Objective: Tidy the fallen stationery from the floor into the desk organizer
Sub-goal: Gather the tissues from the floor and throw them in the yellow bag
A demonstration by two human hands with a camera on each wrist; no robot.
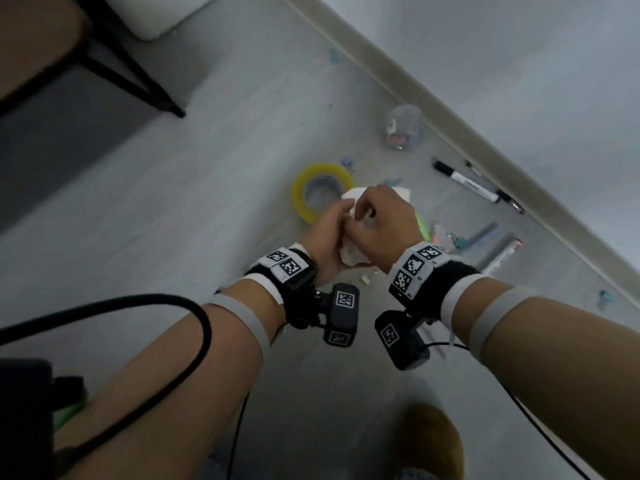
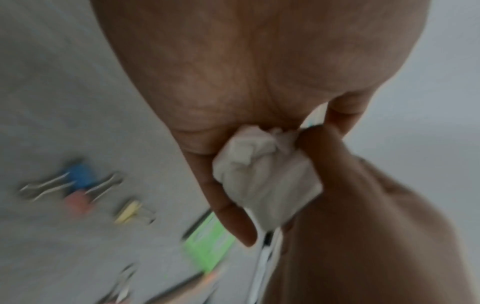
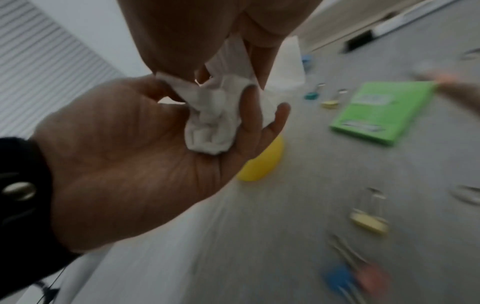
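Note:
Both hands meet over the floor around a crumpled white paper [image 1: 351,252]. In the right wrist view the paper [image 3: 210,123] lies in the cupped palm of my left hand [image 3: 233,107], whose thumb presses on one corner. My right hand [image 3: 228,67] pinches the paper's upper part from above. The left wrist view shows the same wad [image 2: 262,170] squeezed between my left hand [image 2: 233,205] and my right hand [image 2: 319,144]. In the head view my left hand [image 1: 337,220] and right hand [image 1: 363,213] hide most of the paper. No desk organizer is in view.
On the floor lie a yellow tape roll [image 1: 320,192], a green notepad [image 3: 381,113], several binder clips [image 2: 78,185], markers [image 1: 467,181] and pens [image 1: 498,252] along the baseboard, and a clear jar [image 1: 403,128] on its side. A black desk leg [image 1: 138,74] stands far left.

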